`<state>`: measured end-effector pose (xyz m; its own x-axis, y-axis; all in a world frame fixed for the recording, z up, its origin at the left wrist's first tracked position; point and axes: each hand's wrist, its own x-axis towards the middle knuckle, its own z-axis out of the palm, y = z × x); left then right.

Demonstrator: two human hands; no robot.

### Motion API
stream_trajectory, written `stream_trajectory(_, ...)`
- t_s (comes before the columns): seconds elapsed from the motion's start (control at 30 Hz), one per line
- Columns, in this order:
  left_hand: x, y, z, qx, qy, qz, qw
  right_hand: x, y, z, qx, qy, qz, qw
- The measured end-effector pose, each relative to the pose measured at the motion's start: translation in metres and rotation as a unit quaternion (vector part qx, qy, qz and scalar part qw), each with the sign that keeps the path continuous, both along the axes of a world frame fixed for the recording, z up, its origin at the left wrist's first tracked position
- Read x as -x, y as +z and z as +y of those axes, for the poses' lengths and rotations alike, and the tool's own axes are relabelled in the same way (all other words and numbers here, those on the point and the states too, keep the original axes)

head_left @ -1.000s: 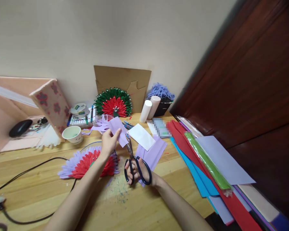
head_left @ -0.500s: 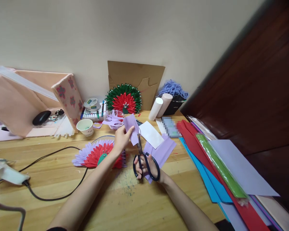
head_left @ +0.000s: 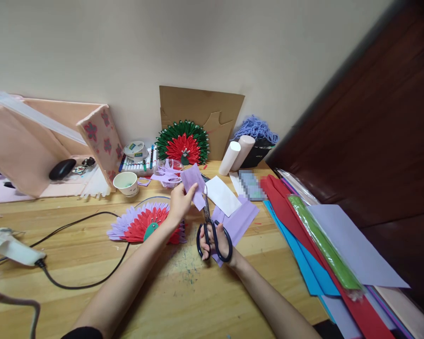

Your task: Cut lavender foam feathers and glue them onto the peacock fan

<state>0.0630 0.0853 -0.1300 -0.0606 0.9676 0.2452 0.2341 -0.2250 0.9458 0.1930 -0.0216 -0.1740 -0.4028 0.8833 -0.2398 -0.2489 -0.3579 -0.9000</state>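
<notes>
My left hand (head_left: 181, 201) pinches a small purple paper piece (head_left: 192, 182) between thumb and fingers, held up over the table. In my right hand (head_left: 212, 242) are black-handled scissors (head_left: 207, 214), fingers and thumb through the loops. Their blades point away from me and lie at the right edge of the paper piece. Under the scissors rests a larger purple sheet (head_left: 238, 221), and a white sheet (head_left: 223, 195) overlaps it. Partly behind my left forearm lies a red and purple feathered fan craft (head_left: 134, 223) with a green centre.
A glue gun (head_left: 12, 249) and its black cable lie at left. Behind stand a paper cup (head_left: 126, 184), a bowl of purple scraps (head_left: 167, 172), a green and red fan (head_left: 183, 143) and white rolls (head_left: 229, 157). Coloured sheets (head_left: 321, 249) are stacked at right.
The scissors' blades have shifted slightly up along the paper's right edge and sit closer together. My left hand still holds the paper, in nearly the same place.
</notes>
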Motion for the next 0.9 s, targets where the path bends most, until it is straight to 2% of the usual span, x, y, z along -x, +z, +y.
stream_trajectory(0.53, 0.0042, -0.0044, 0.0043, 0.011, 0.030, 0.045, 0.998, -0.0011, 0.0057, -0.0026, 0.006, 0.001, -0.034, 0.999)
stream_trajectory(0.73, 0.0010, -0.0003, 0.0001, 0.006, -0.009, 0.057, 0.998, -0.0011, 0.0042, -0.0041, -0.039, 0.016, -0.032, 0.999)
stream_trajectory(0.9, -0.0012, 0.0016, -0.0023, 0.003, -0.033, 0.066, 0.997, -0.0012, 0.0018, -0.0036, -0.037, 0.014, -0.034, 0.999)
